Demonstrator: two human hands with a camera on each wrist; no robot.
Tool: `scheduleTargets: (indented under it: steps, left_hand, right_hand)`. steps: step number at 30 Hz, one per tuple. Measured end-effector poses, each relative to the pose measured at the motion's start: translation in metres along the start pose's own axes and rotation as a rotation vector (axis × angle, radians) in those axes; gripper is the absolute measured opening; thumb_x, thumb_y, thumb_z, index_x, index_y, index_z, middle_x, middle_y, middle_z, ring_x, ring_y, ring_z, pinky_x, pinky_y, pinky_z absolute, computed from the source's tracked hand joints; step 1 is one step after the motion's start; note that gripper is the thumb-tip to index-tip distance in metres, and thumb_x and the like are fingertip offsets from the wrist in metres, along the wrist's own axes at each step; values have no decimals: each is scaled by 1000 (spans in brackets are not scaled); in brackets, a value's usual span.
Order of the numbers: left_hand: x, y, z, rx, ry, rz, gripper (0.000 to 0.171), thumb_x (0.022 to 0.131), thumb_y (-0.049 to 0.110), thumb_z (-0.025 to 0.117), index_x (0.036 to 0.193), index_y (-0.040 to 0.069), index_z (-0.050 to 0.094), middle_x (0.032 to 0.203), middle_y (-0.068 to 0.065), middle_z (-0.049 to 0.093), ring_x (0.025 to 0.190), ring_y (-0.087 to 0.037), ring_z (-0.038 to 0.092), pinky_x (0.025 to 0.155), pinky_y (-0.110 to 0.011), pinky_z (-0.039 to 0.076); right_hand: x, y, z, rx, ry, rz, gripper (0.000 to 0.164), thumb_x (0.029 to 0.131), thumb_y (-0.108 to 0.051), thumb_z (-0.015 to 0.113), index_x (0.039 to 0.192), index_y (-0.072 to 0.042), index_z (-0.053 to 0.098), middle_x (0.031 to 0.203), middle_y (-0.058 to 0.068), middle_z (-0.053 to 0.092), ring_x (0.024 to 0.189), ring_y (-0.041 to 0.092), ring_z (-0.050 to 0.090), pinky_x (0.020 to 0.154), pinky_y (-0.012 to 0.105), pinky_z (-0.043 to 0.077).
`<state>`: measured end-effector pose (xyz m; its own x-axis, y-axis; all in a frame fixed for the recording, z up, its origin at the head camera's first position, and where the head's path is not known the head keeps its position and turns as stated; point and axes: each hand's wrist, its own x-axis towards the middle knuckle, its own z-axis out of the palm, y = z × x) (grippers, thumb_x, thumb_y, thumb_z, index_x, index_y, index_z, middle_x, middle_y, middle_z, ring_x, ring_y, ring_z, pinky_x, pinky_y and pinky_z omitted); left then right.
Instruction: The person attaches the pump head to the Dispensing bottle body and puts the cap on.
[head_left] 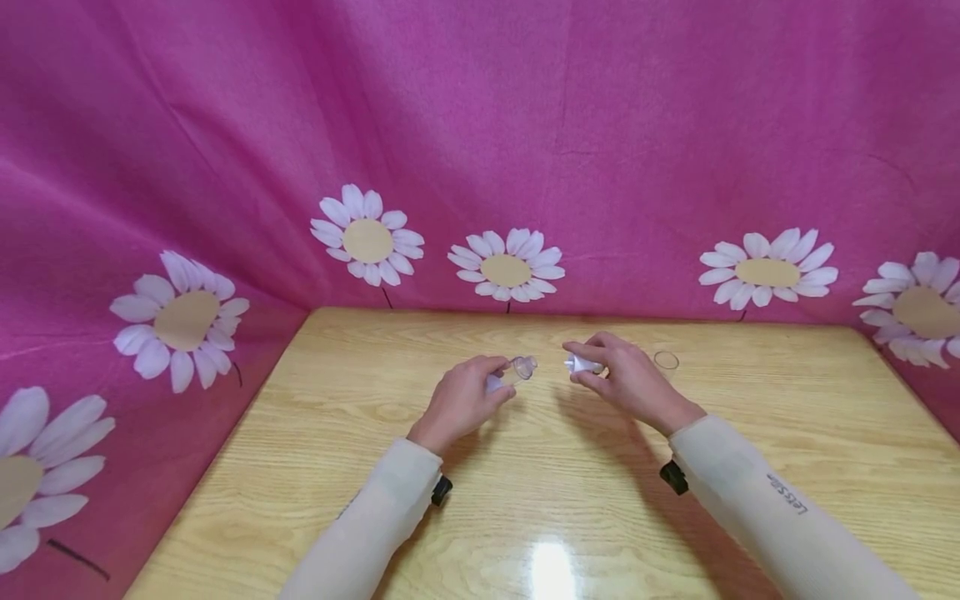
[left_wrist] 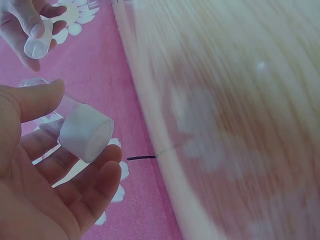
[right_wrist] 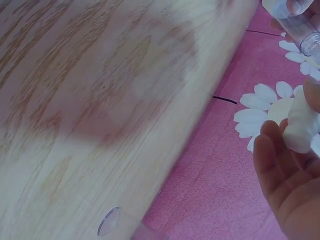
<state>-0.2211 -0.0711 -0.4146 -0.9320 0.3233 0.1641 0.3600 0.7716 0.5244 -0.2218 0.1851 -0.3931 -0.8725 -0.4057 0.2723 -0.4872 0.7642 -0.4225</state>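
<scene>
Between thumb and fingers, my left hand (head_left: 459, 402) pinches a small clear bottle (head_left: 523, 367) with a white base (left_wrist: 86, 132). The bottle lies tilted, its clear neck (right_wrist: 311, 46) towards the right hand. A little to the right, my right hand (head_left: 633, 382) holds a small white pump top (head_left: 582, 364) by thumb and fingertips, its narrow tip facing the bottle. Bottle and pump top are apart, both held above the table. In the right wrist view the white pump top (right_wrist: 301, 125) is partly cut off by the frame edge.
A clear round cap (head_left: 666, 360) is on the wooden table (head_left: 525, 483), just behind the right hand. Pink cloth (head_left: 480, 125) with white flowers hangs along the table's back and left edges. A light reflection shows near the front.
</scene>
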Motion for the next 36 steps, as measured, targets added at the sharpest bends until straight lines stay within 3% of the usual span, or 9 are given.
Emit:
scheduleTargets:
  steps: [11,17,23,36]
  left_hand:
    - [0,6,0,0,-13,-8,44,92,30,70,133,15,63,127,-4,69,107,-20,65,89,-38,53]
    - [-3,8,2,-1,-21,-7,43,92,30,70,132,14,64,128,-4,68,107,-21,65,88,-39,53]
    - [-4,7,3,12,-26,3,43,92,30,70,131,14,64,126,-4,69,104,-19,65,86,-38,53]
    - [-4,7,3,24,-43,5,42,92,31,70,131,15,64,125,-4,69,97,-17,64,79,-33,52]
  right_hand:
    - [0,-3,-2,42,32,2,47,96,-12,63,142,-5,53,115,15,61,84,21,55,73,34,44]
    - [0,-5,-1,68,65,-20,38,92,-8,67,129,-1,63,105,13,65,81,22,56,70,30,45]
    - [0,-8,0,92,80,46,26,88,-10,73,110,-1,63,88,9,62,78,22,54,70,30,44]
    - [2,-11,0,118,135,48,23,86,-11,75,106,-4,66,85,7,62,78,24,57,69,28,44]
